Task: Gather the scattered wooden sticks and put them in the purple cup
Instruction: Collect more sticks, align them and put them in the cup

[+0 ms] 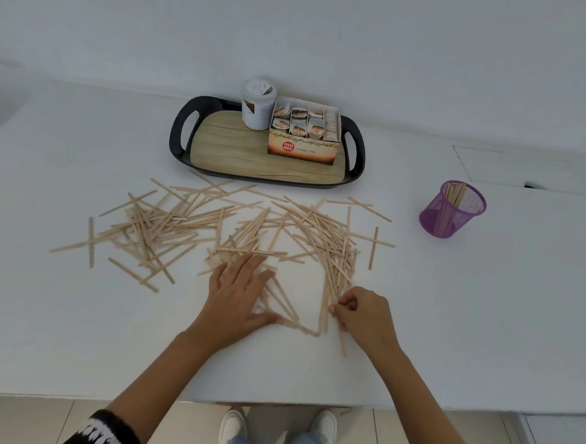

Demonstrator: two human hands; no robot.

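With my left hand (pixel 237 292) spread flat on the wooden sticks (pixel 195 222) strewn across the tabletop (pixel 485 302) and my right hand (pixel 359 313) pinching a few, they look light, stiff, slippery—best bunched mid-length for the purple cup (pixel 451 211).

Sticks (pixel 215 231) before tray (pixel 182 136); cup (pixel 451 211) right of both.

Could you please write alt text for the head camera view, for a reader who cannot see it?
A person's left hand rests flat on scattered wooden sticks on a white table, while the right hand pinches a few. A purple cup holding some sticks stands to the right, a tray behind.
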